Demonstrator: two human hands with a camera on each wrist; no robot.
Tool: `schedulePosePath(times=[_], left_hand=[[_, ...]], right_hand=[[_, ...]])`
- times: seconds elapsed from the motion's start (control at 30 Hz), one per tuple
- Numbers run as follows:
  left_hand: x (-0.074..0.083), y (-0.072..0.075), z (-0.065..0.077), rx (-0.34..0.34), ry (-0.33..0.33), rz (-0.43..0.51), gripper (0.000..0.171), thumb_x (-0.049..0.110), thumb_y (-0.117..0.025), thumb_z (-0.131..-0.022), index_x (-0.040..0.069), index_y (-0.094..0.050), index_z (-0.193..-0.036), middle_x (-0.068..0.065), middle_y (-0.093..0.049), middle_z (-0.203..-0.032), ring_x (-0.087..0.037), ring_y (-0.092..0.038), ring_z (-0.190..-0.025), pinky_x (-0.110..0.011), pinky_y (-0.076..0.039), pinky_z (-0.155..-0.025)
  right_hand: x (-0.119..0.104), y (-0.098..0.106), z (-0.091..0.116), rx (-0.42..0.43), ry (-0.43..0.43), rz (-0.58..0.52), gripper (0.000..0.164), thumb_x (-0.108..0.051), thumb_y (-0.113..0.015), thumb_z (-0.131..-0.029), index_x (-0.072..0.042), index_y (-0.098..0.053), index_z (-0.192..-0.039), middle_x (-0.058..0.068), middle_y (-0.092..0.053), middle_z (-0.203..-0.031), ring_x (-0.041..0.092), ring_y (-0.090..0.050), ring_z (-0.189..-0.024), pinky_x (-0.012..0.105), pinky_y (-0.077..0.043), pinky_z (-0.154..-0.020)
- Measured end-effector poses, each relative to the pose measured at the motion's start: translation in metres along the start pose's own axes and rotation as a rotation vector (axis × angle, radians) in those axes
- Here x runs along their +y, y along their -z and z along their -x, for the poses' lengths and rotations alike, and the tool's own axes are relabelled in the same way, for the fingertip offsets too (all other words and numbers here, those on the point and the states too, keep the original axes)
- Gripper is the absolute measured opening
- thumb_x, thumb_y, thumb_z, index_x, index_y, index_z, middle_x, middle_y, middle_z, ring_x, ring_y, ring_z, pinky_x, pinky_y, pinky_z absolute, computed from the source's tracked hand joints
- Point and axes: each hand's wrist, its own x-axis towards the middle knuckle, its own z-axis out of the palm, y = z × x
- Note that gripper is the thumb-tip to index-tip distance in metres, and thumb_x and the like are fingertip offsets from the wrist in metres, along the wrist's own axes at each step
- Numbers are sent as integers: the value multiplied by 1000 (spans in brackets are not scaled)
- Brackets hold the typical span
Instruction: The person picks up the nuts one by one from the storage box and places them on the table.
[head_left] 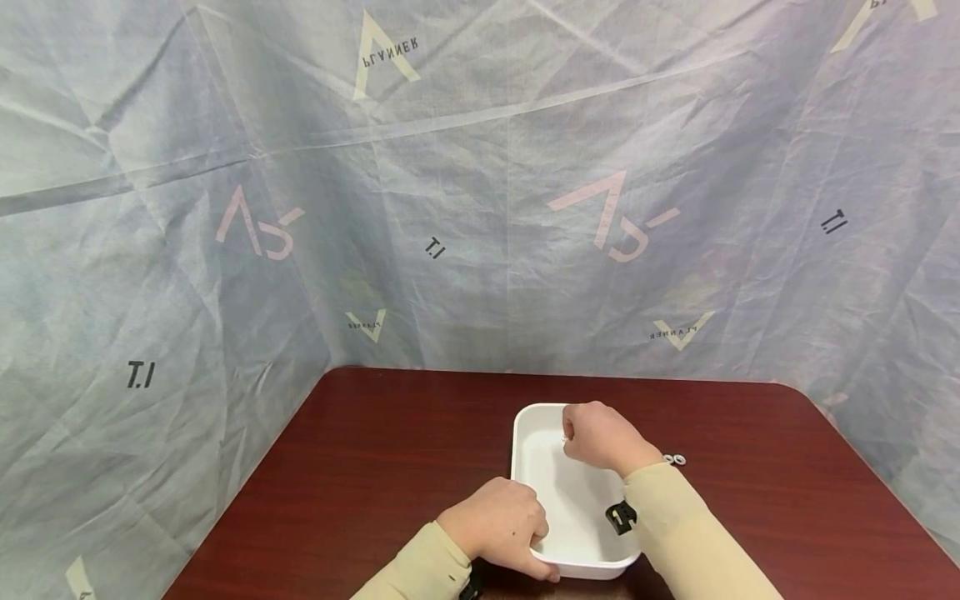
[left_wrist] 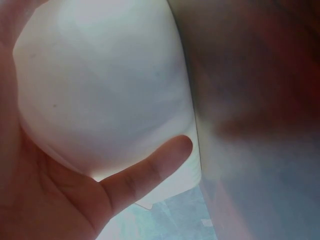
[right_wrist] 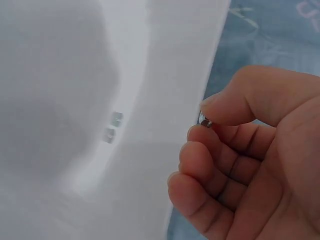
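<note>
A white rectangular tray [head_left: 573, 517] stands on the table near its front edge. My left hand [head_left: 501, 525] grips the tray's near left corner, fingers over the rim; in the left wrist view the thumb [left_wrist: 150, 175] lies along the white outer wall. Over the tray's far end, my right hand [head_left: 603, 435] pinches a small shiny metal piece [right_wrist: 205, 121] between thumb and index finger, the other fingers curled. Its exact kind is too small to tell. Two small silvery pieces [right_wrist: 113, 127] show against the tray's white surface in the right wrist view.
Two small white rings [head_left: 674, 459] lie on the dark red table [head_left: 390, 450], just right of my right wrist. A grey printed cloth [head_left: 480, 208] hangs behind the table and along its sides.
</note>
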Motion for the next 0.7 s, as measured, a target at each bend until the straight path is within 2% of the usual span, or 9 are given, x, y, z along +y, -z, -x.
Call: schedulePosePath(times=[0.33, 0.53, 0.7], left_hand=[[-1, 2, 1, -5, -8, 31, 60, 75, -66, -78, 30, -41, -47, 18, -37, -49, 0, -35, -49, -20, -29, -45], [-1, 0, 0, -21, -4, 44, 61, 75, -65, -79, 29, -41, -47, 18, -37, -49, 0, -35, -49, -20, -30, -45], [-2, 0, 0, -32, 0, 44, 61, 75, -65, -79, 29, -42, -47, 18, -37, -49, 0, -35, -49, -21, -30, -45]], right_hand=[[-1, 29, 16, 31, 1, -47, 16, -4, -67, -76, -16, -56, -76, -3, -51, -65, 15, -48, -59, 34, -39, -55], [13, 35, 25, 32, -54, -35, 15, -5, -66, -80, -17, -57, -80, -2, -52, -68, 15, -48, -60, 34, -39, -56], [27, 38, 35, 15, -112, -61, 11, -7, -65, -82, -15, -59, -86, 0, -54, -70, 15, -51, -51, 35, -40, -52]])
